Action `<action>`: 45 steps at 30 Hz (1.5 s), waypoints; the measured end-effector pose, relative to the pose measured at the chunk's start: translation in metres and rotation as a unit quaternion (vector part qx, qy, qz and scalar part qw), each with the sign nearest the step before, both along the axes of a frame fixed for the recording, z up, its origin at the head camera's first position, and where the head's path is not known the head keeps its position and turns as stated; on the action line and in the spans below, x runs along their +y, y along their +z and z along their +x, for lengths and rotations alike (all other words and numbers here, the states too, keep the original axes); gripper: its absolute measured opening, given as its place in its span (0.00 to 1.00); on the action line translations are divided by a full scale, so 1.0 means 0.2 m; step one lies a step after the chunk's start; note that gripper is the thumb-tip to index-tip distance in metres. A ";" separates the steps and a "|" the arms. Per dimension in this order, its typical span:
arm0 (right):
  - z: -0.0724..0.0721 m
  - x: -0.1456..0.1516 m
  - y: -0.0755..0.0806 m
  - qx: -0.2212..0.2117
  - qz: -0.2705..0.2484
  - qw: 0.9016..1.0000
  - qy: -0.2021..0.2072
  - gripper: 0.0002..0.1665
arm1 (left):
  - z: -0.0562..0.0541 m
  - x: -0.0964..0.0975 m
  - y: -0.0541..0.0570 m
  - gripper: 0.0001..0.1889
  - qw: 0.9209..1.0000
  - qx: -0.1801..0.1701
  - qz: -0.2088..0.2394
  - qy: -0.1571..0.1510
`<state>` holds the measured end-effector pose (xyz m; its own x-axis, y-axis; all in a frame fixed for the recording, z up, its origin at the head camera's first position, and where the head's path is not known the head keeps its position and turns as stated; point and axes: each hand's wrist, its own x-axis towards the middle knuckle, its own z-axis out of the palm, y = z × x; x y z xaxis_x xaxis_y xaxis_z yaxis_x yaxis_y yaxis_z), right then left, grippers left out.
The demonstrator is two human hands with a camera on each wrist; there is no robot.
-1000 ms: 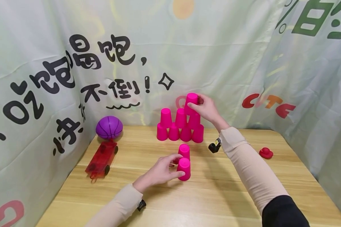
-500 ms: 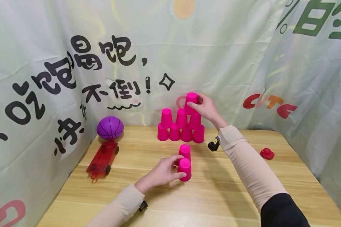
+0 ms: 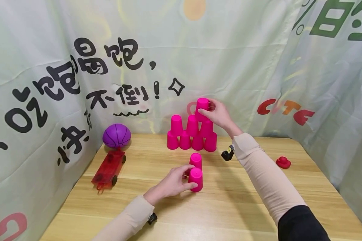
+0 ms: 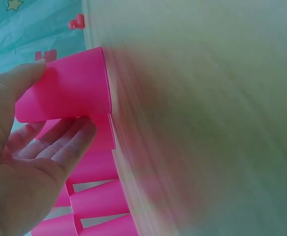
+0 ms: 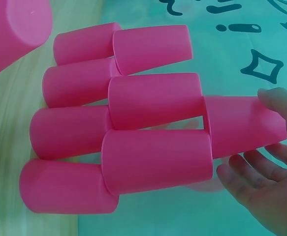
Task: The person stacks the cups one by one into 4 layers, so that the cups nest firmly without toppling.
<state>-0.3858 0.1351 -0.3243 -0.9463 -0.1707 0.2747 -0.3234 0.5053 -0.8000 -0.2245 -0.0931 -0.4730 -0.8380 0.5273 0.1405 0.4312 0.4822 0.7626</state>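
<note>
Upside-down pink cups form a pyramid at the back of the table: several in the bottom row (image 3: 185, 140), 3 in the row above (image 3: 176, 125), and a single top cup (image 3: 202, 107) toward the right. My right hand (image 3: 219, 113) holds that top cup between thumb and fingers; in the right wrist view its rim meets the two cups (image 5: 155, 155) under it. Nearer to me, my left hand (image 3: 172, 182) grips a front cup (image 3: 196, 179), its thumb on the near side. Directly behind stands another pink cup (image 3: 196, 160), partly hidden by the front one.
On the left, a purple ball (image 3: 116, 135) sits at the far table corner behind a see-through red toy car (image 3: 108, 169). A small red hat-shaped object (image 3: 283, 162) lies on the right. Printed cloth (image 3: 235, 67) hangs close behind the pyramid.
</note>
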 end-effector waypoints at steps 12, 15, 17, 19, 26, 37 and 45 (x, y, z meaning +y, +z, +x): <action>0.14 0.06 -0.03 0.032 -0.005 0.999 -0.006 0.41 | -0.02 -0.09 0.11 0.32 0.998 0.007 0.060 0.012; 0.20 0.08 -0.06 0.052 -0.009 0.999 -0.005 0.40 | -0.04 -0.13 0.15 0.31 0.997 0.028 0.065 0.021; 0.23 0.09 -0.08 0.058 -0.007 0.998 -0.008 0.39 | -0.06 -0.15 0.18 0.30 0.996 0.041 0.068 0.027; 0.27 0.10 -0.11 0.057 -0.002 0.998 -0.009 0.39 | -0.08 -0.16 0.21 0.30 0.995 0.054 0.070 0.036; 0.40 0.12 -0.22 0.050 0.006 0.999 0.012 0.39 | -0.16 -0.20 0.33 0.29 0.987 0.117 0.088 0.063; 0.49 0.08 -0.40 0.035 0.010 0.999 0.035 0.36 | -0.33 -0.17 0.51 0.30 0.979 0.135 0.107 0.106; 0.54 0.06 -0.49 0.032 0.018 0.997 0.067 0.36 | -0.42 -0.13 0.57 0.30 0.977 0.142 0.102 0.126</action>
<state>-0.2772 0.1466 -0.4222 -0.8954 -0.3047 0.3246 -0.4390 0.4829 -0.7577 -0.3087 -0.1184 -0.3593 -0.8495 0.2468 0.4663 0.5266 0.4503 0.7211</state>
